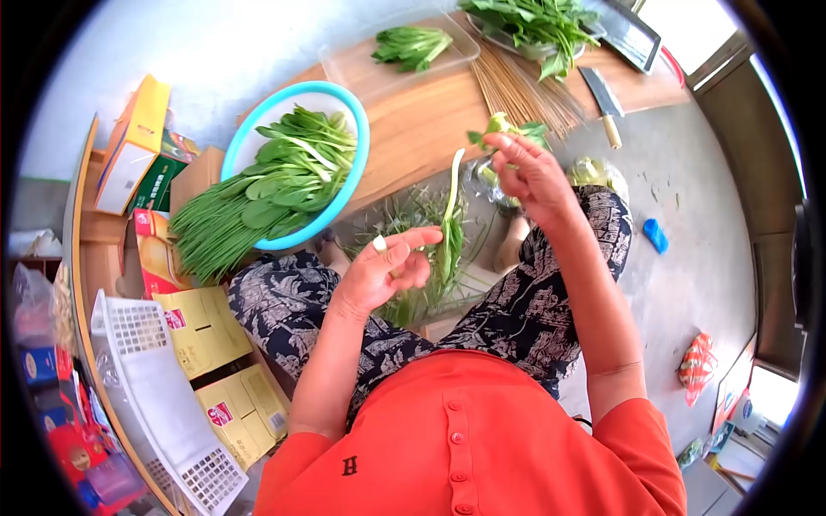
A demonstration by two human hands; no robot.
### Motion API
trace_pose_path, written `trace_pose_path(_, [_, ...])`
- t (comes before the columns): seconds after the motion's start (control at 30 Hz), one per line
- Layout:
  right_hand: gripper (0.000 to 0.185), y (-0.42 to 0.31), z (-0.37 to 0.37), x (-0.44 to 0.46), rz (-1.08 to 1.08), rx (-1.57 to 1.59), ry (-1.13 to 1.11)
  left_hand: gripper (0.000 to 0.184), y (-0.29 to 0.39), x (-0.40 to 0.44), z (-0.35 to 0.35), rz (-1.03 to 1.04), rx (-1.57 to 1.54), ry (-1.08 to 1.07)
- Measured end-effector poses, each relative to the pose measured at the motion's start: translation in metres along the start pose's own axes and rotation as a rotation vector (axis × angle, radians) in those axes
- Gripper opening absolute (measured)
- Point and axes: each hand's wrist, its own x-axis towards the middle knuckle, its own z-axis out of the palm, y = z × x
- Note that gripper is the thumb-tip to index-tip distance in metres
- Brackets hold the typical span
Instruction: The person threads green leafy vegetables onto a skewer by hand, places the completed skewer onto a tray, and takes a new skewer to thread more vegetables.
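Observation:
My left hand (389,265) holds a leafy green stalk (451,225) between its fingers, the pale stem pointing up and the leaves hanging down. My right hand (527,176) is raised to the right of it, thumb and index finger close together at a small piece of greenery; whether they grip it cannot be made out. To the left, a blue-rimmed basin (364,142) holds leafy greens (280,176) and a bunch of long thin green stalks (215,225). Below my hands, loose green trimmings (404,215) lie on the floor between my legs.
On the wooden board (422,116) are a clear tray (344,64) of greens, thin sticks (516,86), a bowl of leaves (538,26) and a knife (602,92). Yellow boxes (202,331) and a white basket (159,387) stand left. A blue scrap (656,236) lies right.

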Motion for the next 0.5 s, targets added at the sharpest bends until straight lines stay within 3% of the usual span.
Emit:
trace_pose_path(0.1, [0.037, -0.002, 0.03, -0.014, 0.045, 0.052, -0.2, 0.057, 0.007, -0.023, 0.013, 0.012, 0.036, -0.006])
trace_pose_path(0.33, [0.011, -0.012, 0.084, -0.041, -0.01, -0.158, -0.24, 0.054, 0.014, -0.062, 0.034, 0.092, 0.079, -0.078])
trace_pose_path(0.47, [0.01, -0.013, 0.102, -0.052, -0.023, -0.271, -0.302, 0.038, 0.03, -0.065, 0.042, 0.11, 0.104, 0.066])
trace_pose_path(0.5, [0.01, -0.013, 0.109, -0.054, -0.022, -0.271, -0.303, 0.03, 0.036, -0.061, 0.047, 0.207, 0.162, 0.193])
